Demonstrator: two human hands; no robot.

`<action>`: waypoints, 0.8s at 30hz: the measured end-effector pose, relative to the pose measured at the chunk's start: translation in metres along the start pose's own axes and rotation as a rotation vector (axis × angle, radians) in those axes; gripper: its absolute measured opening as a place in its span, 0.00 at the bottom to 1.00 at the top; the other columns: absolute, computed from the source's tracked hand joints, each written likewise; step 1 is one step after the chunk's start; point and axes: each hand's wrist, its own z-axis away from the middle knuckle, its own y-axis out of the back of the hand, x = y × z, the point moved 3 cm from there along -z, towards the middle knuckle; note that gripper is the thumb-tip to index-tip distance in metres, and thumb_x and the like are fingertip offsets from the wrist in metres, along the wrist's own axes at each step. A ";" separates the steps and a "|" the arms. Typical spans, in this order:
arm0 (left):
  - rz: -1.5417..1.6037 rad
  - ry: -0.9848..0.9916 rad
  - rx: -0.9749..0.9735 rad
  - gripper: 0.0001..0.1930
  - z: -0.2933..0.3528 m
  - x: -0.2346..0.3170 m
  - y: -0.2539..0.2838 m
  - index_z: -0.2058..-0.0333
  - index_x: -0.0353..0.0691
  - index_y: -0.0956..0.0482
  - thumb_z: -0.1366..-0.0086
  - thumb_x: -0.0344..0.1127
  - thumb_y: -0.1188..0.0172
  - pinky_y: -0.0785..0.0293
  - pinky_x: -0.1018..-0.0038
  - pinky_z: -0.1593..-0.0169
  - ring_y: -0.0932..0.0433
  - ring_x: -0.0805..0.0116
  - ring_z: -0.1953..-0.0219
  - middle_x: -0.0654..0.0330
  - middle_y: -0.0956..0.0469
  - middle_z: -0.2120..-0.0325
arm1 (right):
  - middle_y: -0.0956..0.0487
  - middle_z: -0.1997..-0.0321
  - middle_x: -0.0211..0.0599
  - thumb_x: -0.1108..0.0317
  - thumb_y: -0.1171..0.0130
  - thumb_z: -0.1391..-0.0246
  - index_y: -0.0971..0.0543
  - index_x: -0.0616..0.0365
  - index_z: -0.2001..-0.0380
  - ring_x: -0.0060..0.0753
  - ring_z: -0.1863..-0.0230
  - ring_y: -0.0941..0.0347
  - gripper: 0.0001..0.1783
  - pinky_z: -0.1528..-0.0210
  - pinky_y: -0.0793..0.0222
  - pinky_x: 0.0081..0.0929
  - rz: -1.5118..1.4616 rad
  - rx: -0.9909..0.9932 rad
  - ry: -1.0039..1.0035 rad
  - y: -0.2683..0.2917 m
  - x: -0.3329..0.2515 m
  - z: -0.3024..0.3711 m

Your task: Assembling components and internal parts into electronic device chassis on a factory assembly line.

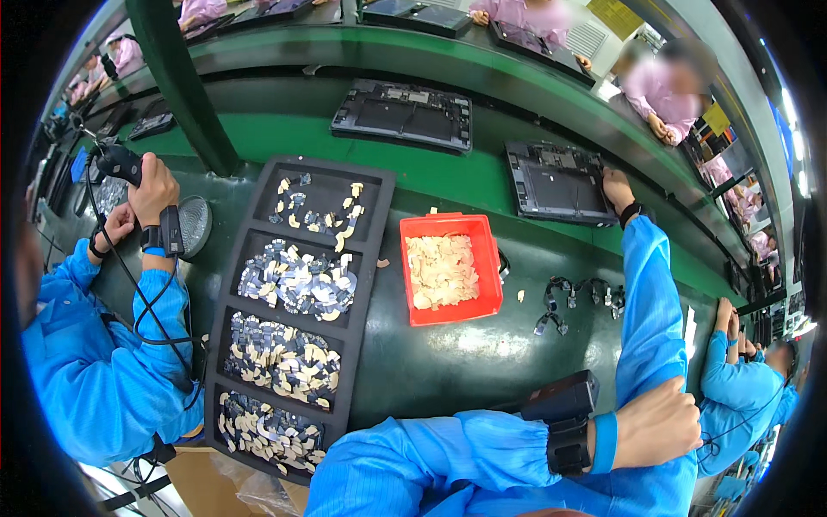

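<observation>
An opened laptop base (558, 183), dark with its inner boards showing, lies on the green belt at the right. My right hand (617, 190) reaches out and grips its right edge, the fingertips partly hidden. My left hand (650, 424) is drawn across my body, beside my right sleeve. Its fingers curl under, so whatever they hold is out of sight. Left of my right arm, several small dark cables with connectors (564, 302) lie on the bench. A red bin (452, 320) full of cream paper pieces stands near the middle.
A black tray (366, 284) holds small dark parts and cream pieces in its compartments. Another laptop base (403, 116) lies on the belt (491, 164). At left, a co-worker's hand (155, 189) holds a black corded tool (119, 164). A green post (185, 86) rises behind the tray.
</observation>
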 end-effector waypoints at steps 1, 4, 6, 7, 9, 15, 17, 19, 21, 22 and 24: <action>0.008 0.005 -0.003 0.16 0.000 0.000 -0.002 0.80 0.44 0.19 0.34 0.44 0.40 0.38 0.66 0.61 0.23 0.64 0.71 0.62 0.24 0.80 | 0.22 0.49 0.72 0.51 0.54 0.30 0.21 0.74 0.55 0.73 0.43 0.28 0.30 0.41 0.34 0.50 -0.024 -0.009 0.054 0.004 0.000 0.000; -0.003 -0.026 -0.003 0.15 -0.002 0.001 0.006 0.79 0.45 0.20 0.35 0.43 0.40 0.38 0.67 0.62 0.23 0.66 0.68 0.63 0.24 0.79 | 0.21 0.52 0.69 0.55 0.55 0.29 0.21 0.73 0.57 0.73 0.47 0.26 0.27 0.44 0.32 0.49 -0.277 -0.074 0.040 0.023 -0.024 -0.010; -0.031 -0.118 -0.047 0.12 -0.006 0.015 -0.002 0.76 0.45 0.20 0.35 0.42 0.41 0.38 0.68 0.62 0.23 0.68 0.67 0.64 0.24 0.78 | 0.22 0.49 0.68 0.58 0.56 0.28 0.23 0.70 0.54 0.70 0.49 0.26 0.23 0.47 0.30 0.51 0.436 0.030 0.515 0.058 0.025 -0.022; 0.024 -0.065 -0.012 0.14 -0.001 0.004 -0.007 0.77 0.44 0.18 0.34 0.43 0.41 0.37 0.66 0.62 0.22 0.64 0.69 0.62 0.23 0.79 | 0.24 0.45 0.67 0.58 0.57 0.28 0.24 0.69 0.51 0.69 0.45 0.28 0.22 0.42 0.32 0.51 0.245 -0.010 0.484 0.033 0.005 0.008; 0.078 -0.079 -0.001 0.13 0.002 -0.001 -0.021 0.79 0.43 0.18 0.36 0.39 0.41 0.35 0.63 0.60 0.21 0.59 0.71 0.60 0.21 0.78 | 0.23 0.43 0.67 0.58 0.59 0.27 0.24 0.71 0.48 0.65 0.38 0.29 0.24 0.33 0.38 0.44 -0.024 -0.110 0.251 0.039 0.006 0.029; -0.033 -0.106 -0.155 0.08 0.016 0.012 -0.007 0.80 0.44 0.23 0.43 0.34 0.41 0.36 0.65 0.62 0.23 0.60 0.74 0.60 0.23 0.81 | 0.18 0.47 0.38 0.55 0.55 0.25 0.23 0.66 0.46 0.29 0.47 0.26 0.23 0.40 0.34 0.26 -0.457 -0.249 0.009 0.122 -0.005 0.124; -0.075 -0.125 -0.235 0.07 0.021 0.011 -0.010 0.80 0.43 0.24 0.44 0.33 0.41 0.37 0.67 0.62 0.23 0.60 0.76 0.58 0.25 0.84 | 0.20 0.50 0.28 0.56 0.53 0.24 0.22 0.62 0.46 0.19 0.49 0.29 0.21 0.43 0.33 0.21 -0.592 -0.287 0.020 0.156 -0.019 0.176; -0.051 -0.102 -0.286 0.06 0.023 0.014 -0.006 0.79 0.42 0.23 0.44 0.33 0.41 0.35 0.67 0.61 0.23 0.58 0.75 0.58 0.24 0.83 | 0.20 0.50 0.27 0.56 0.54 0.24 0.23 0.61 0.45 0.19 0.49 0.29 0.20 0.43 0.33 0.20 -0.789 -0.339 -0.013 0.181 -0.028 0.234; -0.026 -0.098 -0.342 0.06 0.024 0.019 -0.010 0.79 0.41 0.22 0.45 0.32 0.40 0.34 0.67 0.59 0.22 0.57 0.74 0.57 0.24 0.82 | 0.19 0.52 0.28 0.56 0.54 0.24 0.24 0.59 0.43 0.18 0.53 0.25 0.20 0.49 0.29 0.18 -0.703 -0.255 -0.091 0.215 -0.051 0.300; -0.003 -0.158 -0.190 0.06 0.029 0.023 -0.016 0.81 0.42 0.22 0.48 0.33 0.39 0.33 0.66 0.61 0.22 0.56 0.75 0.57 0.24 0.82 | 0.18 0.54 0.28 0.57 0.54 0.24 0.24 0.59 0.43 0.21 0.57 0.22 0.19 0.55 0.26 0.17 -0.997 -0.347 -0.214 0.219 -0.030 0.323; 0.057 -0.235 -0.061 0.06 0.029 0.028 -0.026 0.84 0.43 0.21 0.51 0.34 0.38 0.33 0.65 0.63 0.23 0.56 0.76 0.56 0.23 0.83 | 0.17 0.55 0.29 0.57 0.55 0.24 0.24 0.58 0.43 0.23 0.60 0.21 0.19 0.59 0.26 0.16 -1.209 -0.307 -0.363 0.230 0.038 0.363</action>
